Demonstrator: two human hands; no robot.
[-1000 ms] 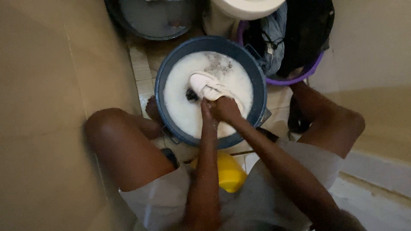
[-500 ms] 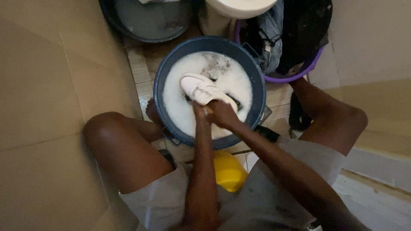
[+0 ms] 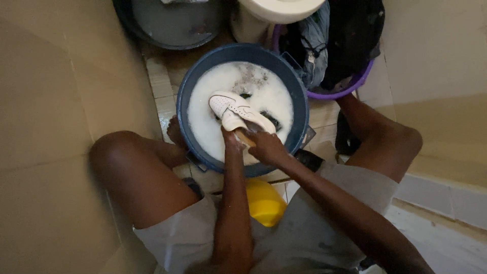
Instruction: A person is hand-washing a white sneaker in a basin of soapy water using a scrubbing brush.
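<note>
White leather sneaker [image 3: 238,112] lies toe-out over foamy water in a round blue plastic basin [image 3: 299,101]; left hand [image 3: 231,139] grips its heel, right hand [image 3: 266,147] closed around a brush.

No labels, signs or screens are seen. Only one thing of the package kind is found: a yellow plastic container [image 3: 264,202], rounded in shape, which is placed on the floor between the knees of the person, just beside the near rim of the blue basin [image 3: 188,91]. Its upper part is covered by the forearms, so its cap cannot be told. No printed paper is visible on its yellow surface from this view.
</note>
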